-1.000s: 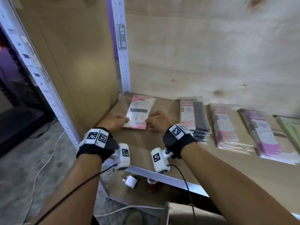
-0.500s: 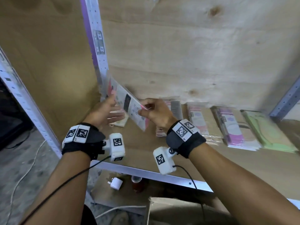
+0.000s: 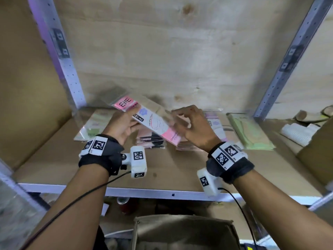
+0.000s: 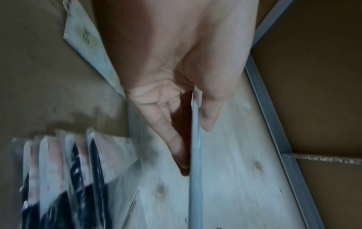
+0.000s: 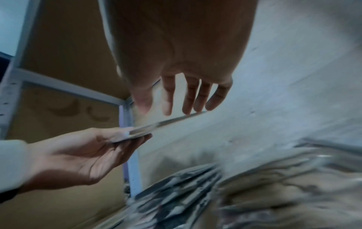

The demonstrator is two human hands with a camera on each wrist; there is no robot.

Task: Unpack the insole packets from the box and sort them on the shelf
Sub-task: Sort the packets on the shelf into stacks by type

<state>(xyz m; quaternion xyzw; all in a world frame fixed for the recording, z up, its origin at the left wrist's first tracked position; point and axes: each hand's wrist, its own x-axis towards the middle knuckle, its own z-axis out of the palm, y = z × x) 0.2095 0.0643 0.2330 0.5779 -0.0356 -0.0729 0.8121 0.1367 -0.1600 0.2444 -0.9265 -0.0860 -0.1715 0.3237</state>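
My left hand (image 3: 132, 120) pinches a pink and white insole packet (image 3: 153, 123) by its left half and holds it tilted above the wooden shelf (image 3: 173, 170). The left wrist view shows that packet (image 4: 195, 139) edge-on between thumb and fingers. My right hand (image 3: 180, 119) hovers at the packet's right end, its fingers (image 5: 188, 100) straight and spread, the tips just at the packet's edge (image 5: 168, 121). Below lie a black and pink stack (image 3: 151, 141), a pink stack (image 3: 187, 147), a purple packet (image 3: 215, 123) and a green stack (image 3: 250, 134).
A pale green packet (image 3: 97, 125) lies at the shelf's left, near the side panel. An open cardboard box (image 3: 185, 231) stands below the front rail (image 3: 162, 193). Another box (image 3: 317, 150) sits at the right beside a white roll (image 3: 295, 134). Steel uprights (image 3: 59, 56) flank the bay.
The packet lay flat at the shelf's left under both hands; it has been lifted and carried right over the stacks. My right hand's fingers have spread off it while my left keeps its pinch.
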